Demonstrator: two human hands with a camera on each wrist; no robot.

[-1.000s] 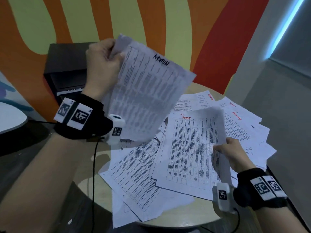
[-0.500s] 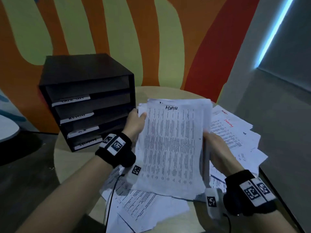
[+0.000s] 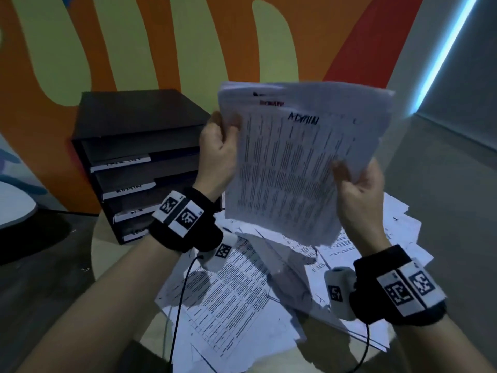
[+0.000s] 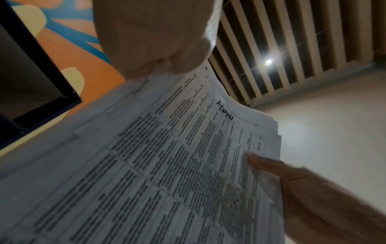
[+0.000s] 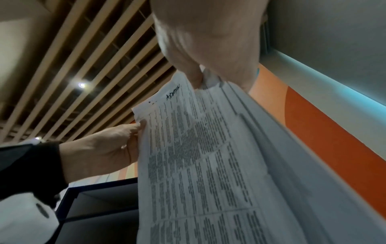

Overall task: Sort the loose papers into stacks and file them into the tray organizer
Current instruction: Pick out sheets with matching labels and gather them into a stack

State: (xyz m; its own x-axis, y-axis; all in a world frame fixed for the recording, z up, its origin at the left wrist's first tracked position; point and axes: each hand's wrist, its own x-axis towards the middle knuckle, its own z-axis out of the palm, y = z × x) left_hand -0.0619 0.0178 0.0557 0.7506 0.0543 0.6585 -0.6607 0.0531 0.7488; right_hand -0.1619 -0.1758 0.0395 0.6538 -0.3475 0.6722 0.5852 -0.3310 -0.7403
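Stack in hand: a thick bundle of printed sheets (image 3: 295, 168) is being held upright in the air above the table, its front sheet marked "ADMIN" by hand; a sheet with a red heading is showing just behind the top edge.
Left hand: the left hand (image 3: 217, 154) is gripping the left edge of the bundle, thumb on the front.
Right hand: the right hand (image 3: 357, 189) is pinching the right edge of the bundle, thumb on the front and fingers behind.
Tray organizer: the dark tray organizer (image 3: 139, 162) is standing on the table to the left of the bundle, with white labels on the shelf fronts; the label text is too blurred to read, and I cannot tell whether any shelf is already holding paper.
Loose papers: many loose sheets (image 3: 242, 297) are lying spread and overlapping on the round table (image 3: 113, 254) under the hands.
Progress, as I judge it: one stack is being gathered, but it seems not yet filed; most of the sorting and all visible filing are remaining.
Next need, as I judge it: the edges of the bundle are looking uneven, so squaring may be needed before it goes into a shelf.
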